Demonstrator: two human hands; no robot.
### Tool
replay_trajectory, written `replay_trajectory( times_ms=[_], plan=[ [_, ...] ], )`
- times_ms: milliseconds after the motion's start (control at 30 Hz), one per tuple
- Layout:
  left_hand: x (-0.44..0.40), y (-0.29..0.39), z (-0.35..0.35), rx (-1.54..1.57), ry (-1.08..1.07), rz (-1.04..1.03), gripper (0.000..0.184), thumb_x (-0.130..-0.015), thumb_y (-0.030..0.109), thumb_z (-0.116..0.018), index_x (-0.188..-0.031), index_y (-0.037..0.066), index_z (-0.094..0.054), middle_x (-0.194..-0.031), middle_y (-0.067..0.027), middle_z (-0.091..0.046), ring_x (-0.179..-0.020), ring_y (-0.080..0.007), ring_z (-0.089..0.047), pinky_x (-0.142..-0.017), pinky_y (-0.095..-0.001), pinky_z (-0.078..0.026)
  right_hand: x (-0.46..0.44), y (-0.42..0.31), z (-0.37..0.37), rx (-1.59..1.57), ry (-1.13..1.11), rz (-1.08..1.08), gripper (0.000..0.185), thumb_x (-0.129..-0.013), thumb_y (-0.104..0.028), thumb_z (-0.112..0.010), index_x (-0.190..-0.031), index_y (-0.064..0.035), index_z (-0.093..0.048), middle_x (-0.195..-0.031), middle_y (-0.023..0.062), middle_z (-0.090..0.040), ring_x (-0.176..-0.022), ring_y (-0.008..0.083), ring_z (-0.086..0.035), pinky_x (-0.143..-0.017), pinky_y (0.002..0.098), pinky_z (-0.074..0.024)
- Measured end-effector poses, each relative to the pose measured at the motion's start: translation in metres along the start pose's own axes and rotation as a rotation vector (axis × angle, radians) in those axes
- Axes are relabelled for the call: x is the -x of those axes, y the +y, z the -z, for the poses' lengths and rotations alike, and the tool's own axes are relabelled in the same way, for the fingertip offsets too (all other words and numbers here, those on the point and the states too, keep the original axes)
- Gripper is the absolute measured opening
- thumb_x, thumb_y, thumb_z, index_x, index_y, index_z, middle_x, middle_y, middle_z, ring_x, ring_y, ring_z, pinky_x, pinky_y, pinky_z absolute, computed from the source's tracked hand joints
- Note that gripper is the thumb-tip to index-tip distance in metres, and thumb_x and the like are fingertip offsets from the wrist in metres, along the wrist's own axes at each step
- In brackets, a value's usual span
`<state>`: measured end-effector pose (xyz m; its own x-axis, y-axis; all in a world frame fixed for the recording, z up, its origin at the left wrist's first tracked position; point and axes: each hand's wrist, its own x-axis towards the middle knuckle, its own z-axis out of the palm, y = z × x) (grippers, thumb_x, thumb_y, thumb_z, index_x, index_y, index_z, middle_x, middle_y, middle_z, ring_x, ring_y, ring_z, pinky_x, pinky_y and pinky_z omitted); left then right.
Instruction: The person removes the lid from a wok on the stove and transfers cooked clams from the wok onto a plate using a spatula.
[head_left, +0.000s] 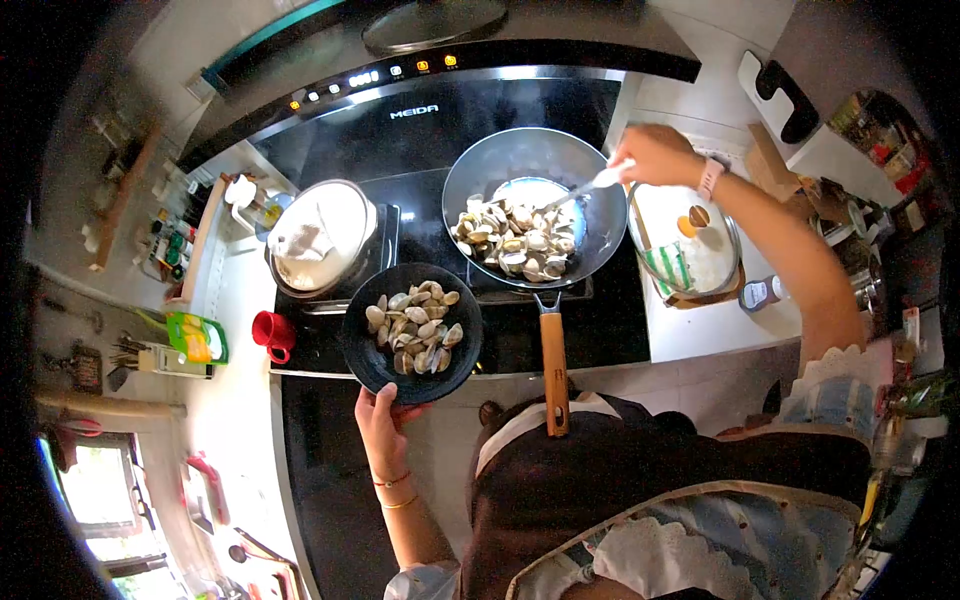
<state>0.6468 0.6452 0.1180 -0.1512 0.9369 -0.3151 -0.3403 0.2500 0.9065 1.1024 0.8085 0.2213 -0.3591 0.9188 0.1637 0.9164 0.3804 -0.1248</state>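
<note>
My left hand [384, 412] grips the near rim of a black plate [358, 352], holding it in front of the stove. Several clams [420, 315] lie on the plate, in their shells. My right hand [658, 157] is closed around a pale-handled utensil [606, 178] that slants down into the wok [500, 155]. The utensil's far end is too indistinct to name its kind. A heap of clams [515, 238] fills the near-left part of the wok. The wok's wooden handle [556, 375] points toward my body, with neither hand on it.
Left of the wok stands a large pot [335, 225] with whitish contents. A red mug [272, 332] sits near the counter's front edge. To the right are a glass dish [735, 240] and a dark-capped bottle [758, 293]. The range hood [560, 55] overhangs the stove.
</note>
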Motion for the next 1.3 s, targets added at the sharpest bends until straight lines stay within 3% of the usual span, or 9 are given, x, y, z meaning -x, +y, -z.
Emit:
replay_trajectory(
  times_ms=[133,233,500,567,700,1000,1133,1267,1300],
  plan=[
    [-0.003,0.002,-0.007,0.01,-0.019,-0.019,0.024,-0.084,0.008,-0.051,-0.105,-0.004,-0.049,-0.083,-0.0114,-0.064,-0.059,-0.0218,-0.066,-0.047,-0.0253,-0.056,0.046,0.0,-0.018,-0.277,-0.151,-0.343,0.023,-0.065,-0.021,-0.072,-0.086,-0.013,-0.073,-0.074,0.01,-0.067,-0.065,0.0201,-0.063,-0.061,0.0314,-0.0476],
    [-0.001,0.015,-0.02,-0.013,-0.015,-0.023,0.024,-0.084,0.008,-0.052,-0.105,-0.004,-0.049,-0.084,-0.0114,-0.064,-0.06,-0.0217,-0.066,-0.047,-0.0259,-0.056,0.073,0.015,-0.054,-0.487,-0.087,-0.397,0.022,-0.068,-0.023,-0.071,-0.087,-0.013,-0.073,-0.066,0.0089,-0.067,-0.055,0.0146,-0.06,-0.055,0.0275,-0.0447],
    [-0.015,0.025,-0.048,-0.021,-0.039,-0.049,0.025,-0.084,0.008,-0.051,-0.107,-0.004,-0.048,-0.085,-0.0121,-0.064,-0.061,-0.0226,-0.066,-0.05,-0.0268,-0.058,0.1,0.033,-0.084,-0.623,-0.033,-0.516,0.024,-0.068,-0.022,-0.072,-0.087,-0.0085,-0.072,-0.069,0.0069,-0.068,-0.056,0.0118,-0.06,-0.058,0.0254,-0.0457],
    [-0.021,0.024,-0.05,-0.004,-0.063,-0.071,0.025,-0.084,0.007,-0.05,-0.106,-0.004,-0.048,-0.085,-0.0128,-0.064,-0.062,-0.0237,-0.067,-0.051,-0.0274,-0.058,0.104,0.042,-0.091,-0.814,-0.019,-0.536,0.025,-0.069,-0.008,-0.071,-0.093,-0.0006,-0.07,-0.071,0.0074,-0.068,-0.057,0.0063,-0.057,-0.055,0.0211,-0.0447],
    [-0.027,0.025,-0.055,-0.027,-0.108,-0.065,0.023,-0.084,0.007,-0.051,-0.105,-0.003,-0.048,-0.085,-0.0129,-0.064,-0.062,-0.0241,-0.067,-0.052,-0.0271,-0.058,0.108,0.031,-0.064,-0.639,0.048,-0.496,0.025,-0.069,-0.019,-0.072,-0.09,-0.0055,-0.071,-0.074,0.0084,-0.069,-0.062,0.0107,-0.062,-0.062,0.0244,-0.0472],
    [-0.049,0.023,-0.069,-0.011,-0.125,-0.095,0.021,-0.085,0.006,-0.05,-0.102,-0.005,-0.048,-0.086,-0.0151,-0.064,-0.064,-0.0258,-0.067,-0.054,-0.0284,-0.06,0.11,0.016,0.006,-0.62,-0.02,-0.515,0.021,-0.07,-0.012,-0.071,-0.089,-0.005,-0.071,-0.073,0.0069,-0.069,-0.064,0.0098,-0.061,-0.062,0.0227,-0.0464],
    [-0.066,0.02,-0.079,-0.032,-0.196,-0.07,0.019,-0.086,0.005,-0.047,-0.1,-0.007,-0.047,-0.085,-0.0188,-0.063,-0.063,-0.0274,-0.067,-0.053,-0.0279,-0.06,0.1,0.002,0.039,-0.745,0.027,-0.493,0.026,-0.072,-0.001,-0.069,-0.098,0.0032,-0.067,-0.07,0.0058,-0.065,-0.058,0.0065,-0.056,-0.05,0.0204,-0.0419],
    [-0.068,0.023,-0.097,0.054,-0.307,0.035,0.019,-0.087,0.005,-0.047,-0.102,-0.007,-0.048,-0.087,-0.0207,-0.063,-0.063,-0.0306,-0.067,-0.053,-0.0264,-0.059,0.087,-0.056,0.077,-0.631,0.01,-0.448,0.027,-0.073,-0.003,-0.07,-0.1,-0.0006,-0.068,-0.069,0.0074,-0.066,-0.057,0.0076,-0.056,-0.052,0.0221,-0.0416],
    [-0.069,0.023,-0.099,0.052,-0.304,0.07,0.019,-0.088,0.005,-0.047,-0.102,-0.008,-0.047,-0.087,-0.0209,-0.063,-0.064,-0.0309,-0.067,-0.053,-0.0265,-0.059,0.087,-0.072,0.082,-0.41,0.051,-0.357,0.027,-0.074,-0.006,-0.07,-0.101,-0.0032,-0.068,-0.068,0.0077,-0.065,-0.056,0.0091,-0.055,-0.052,0.0233,-0.0413]
  ],
)
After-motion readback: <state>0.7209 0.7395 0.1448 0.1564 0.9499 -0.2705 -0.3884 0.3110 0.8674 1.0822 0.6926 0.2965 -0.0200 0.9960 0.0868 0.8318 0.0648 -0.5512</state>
